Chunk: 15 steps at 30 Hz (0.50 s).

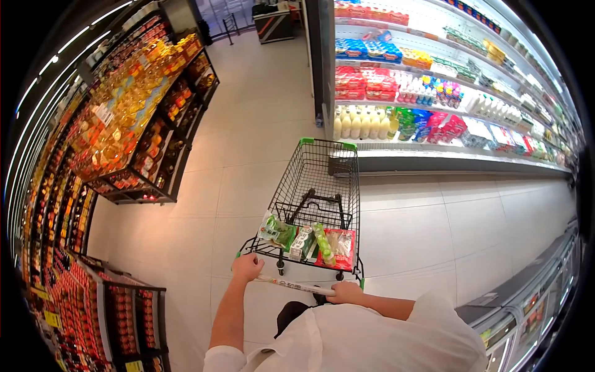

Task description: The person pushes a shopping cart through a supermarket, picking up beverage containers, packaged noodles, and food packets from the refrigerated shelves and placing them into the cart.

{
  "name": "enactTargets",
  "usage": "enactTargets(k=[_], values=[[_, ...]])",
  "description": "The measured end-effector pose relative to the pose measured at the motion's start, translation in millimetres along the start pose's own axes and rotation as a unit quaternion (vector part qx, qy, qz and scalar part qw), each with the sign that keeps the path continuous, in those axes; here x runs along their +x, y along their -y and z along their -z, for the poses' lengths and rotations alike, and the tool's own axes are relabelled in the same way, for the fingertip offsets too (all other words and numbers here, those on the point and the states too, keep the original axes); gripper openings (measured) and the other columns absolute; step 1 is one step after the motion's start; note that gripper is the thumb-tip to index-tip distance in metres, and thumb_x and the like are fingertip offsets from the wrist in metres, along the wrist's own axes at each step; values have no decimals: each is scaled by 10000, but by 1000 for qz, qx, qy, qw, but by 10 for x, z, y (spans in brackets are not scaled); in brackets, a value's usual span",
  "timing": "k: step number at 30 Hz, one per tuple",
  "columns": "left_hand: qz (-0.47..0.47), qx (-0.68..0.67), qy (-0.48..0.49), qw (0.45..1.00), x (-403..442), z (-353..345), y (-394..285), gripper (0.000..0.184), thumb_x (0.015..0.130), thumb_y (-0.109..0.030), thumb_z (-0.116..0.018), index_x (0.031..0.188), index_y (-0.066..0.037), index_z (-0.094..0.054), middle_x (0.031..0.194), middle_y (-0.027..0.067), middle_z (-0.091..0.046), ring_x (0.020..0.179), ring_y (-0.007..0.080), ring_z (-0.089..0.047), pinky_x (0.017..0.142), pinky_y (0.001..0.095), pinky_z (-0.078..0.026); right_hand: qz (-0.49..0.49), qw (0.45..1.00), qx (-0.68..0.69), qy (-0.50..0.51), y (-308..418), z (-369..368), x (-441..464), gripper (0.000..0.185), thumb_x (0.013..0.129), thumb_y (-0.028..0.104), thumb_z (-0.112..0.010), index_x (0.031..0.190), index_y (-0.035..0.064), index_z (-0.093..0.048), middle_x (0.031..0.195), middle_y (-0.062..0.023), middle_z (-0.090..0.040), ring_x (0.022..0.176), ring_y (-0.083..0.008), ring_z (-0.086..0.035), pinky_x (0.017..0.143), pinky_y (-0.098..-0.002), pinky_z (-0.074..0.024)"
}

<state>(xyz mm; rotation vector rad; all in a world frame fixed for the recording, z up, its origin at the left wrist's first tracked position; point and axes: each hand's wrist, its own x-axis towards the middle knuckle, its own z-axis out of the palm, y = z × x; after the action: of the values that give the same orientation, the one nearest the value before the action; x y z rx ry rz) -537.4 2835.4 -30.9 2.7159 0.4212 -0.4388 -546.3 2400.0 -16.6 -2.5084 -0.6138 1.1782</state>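
Both my hands are closed round the white handle (pixel 291 284) of a black wire shopping cart (pixel 317 175) with green corner pieces. My left hand (pixel 248 266) grips the handle's left end. Towards its right end, my right hand (pixel 345 292) is wrapped round the bar. Just beyond the handle several packages lie in the cart: a green and white bag (pixel 277 231), a white and green carton (pixel 302 242), a slim light-green pack (pixel 323 243) and a red-edged clear packet (pixel 343 247). Farther forward, the cart's wire basket shows its bare mesh.
A lit refrigerated case (pixel 396 162) with drinks and packs runs along the right. On the left stand a rack of golden oil bottles (pixel 133 93) and a shelf of red-labelled jars (pixel 127 319). A low freezer (pixel 527 310) is at lower right. Tiled floor (pixel 242 124) stretches ahead between them.
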Motion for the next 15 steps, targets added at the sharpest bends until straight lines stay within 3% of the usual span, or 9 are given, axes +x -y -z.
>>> enactTargets(k=[9, 15], values=[[-172, 24, 37, 984, 1250, 482, -240, 378, 949, -485, -723, 877, -114, -726, 842, 116, -771, 840, 374, -742, 784, 513, -582, -113, 986, 58, -112, 549, -33, 193, 511, 908, 588, -672, 1095, 141, -833, 998, -149, -821, 929, -387, -796, 839, -537, -637], [-238, 45, 76, 967, 1870, 716, -572, 389, 954, -497, -705, 874, -117, -725, 847, 110, -772, 841, 358, -742, 763, 505, -576, -183, 963, 74, -182, 839, -15, 305, 466, 903, 556, -698, 1044, 132, -829, 948, -146, -813, 902, -384, -792, 807, -538, -628]])
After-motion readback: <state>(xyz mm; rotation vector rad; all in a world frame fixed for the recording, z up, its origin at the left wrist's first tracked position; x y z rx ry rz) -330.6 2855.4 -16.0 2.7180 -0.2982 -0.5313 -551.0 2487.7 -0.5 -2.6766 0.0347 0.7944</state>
